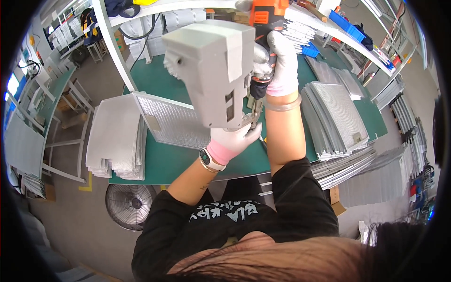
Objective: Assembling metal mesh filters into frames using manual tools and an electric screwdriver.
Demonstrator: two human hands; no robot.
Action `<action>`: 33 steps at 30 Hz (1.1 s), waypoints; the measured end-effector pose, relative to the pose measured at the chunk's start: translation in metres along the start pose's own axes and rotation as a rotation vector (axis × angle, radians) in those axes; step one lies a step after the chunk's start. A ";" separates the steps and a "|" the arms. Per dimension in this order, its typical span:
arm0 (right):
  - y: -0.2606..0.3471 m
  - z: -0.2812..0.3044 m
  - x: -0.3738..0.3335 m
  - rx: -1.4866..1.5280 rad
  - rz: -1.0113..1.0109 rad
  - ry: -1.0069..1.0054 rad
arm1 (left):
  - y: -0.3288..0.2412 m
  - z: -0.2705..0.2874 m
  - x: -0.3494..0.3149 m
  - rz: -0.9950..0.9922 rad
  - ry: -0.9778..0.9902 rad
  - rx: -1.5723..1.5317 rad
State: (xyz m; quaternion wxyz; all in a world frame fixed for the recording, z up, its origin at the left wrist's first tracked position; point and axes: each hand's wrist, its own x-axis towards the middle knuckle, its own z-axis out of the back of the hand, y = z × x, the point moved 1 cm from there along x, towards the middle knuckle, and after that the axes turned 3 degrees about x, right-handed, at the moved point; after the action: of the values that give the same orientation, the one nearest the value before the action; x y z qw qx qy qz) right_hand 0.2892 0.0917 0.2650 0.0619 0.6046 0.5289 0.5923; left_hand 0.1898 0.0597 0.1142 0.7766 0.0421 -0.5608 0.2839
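Grey boxy plastic housing is held up above the green desk. Left hand, fingers curled, supports its underside; right hand grips an orange power screwdriver beside it. Metal mesh filter panel lies below.

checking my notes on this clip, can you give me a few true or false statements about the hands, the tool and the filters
1. Both hands wear light gloves. True: left hand, right hand.
2. The right hand grips an orange and black power tool. True.
3. The mesh filter panel under the left hand lies on a red table. False: the table is green.
4. A smartwatch sits on the right wrist. False: it is on the left wrist.
5. A stack of mesh filters lies to the person's right. True.
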 end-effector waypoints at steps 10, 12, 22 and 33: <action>-0.001 -0.005 0.000 0.209 -0.189 0.235 | -0.004 0.007 0.000 0.005 -0.010 -0.037; -0.012 -0.005 0.004 0.207 -0.213 0.244 | -0.004 0.008 0.002 -0.014 -0.013 -0.031; -0.025 0.005 0.004 0.452 -0.236 0.485 | -0.020 0.024 0.021 -0.126 0.206 0.288; -0.049 0.032 -0.014 0.657 -0.179 0.000 | -0.004 0.000 -0.012 -0.046 0.041 0.135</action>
State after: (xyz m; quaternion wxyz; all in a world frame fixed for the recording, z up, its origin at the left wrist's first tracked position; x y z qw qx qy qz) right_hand 0.2903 0.1209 0.2120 -0.0843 0.5436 0.7423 0.3826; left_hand 0.1887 0.0517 0.1044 0.7896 0.1015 -0.5233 0.3038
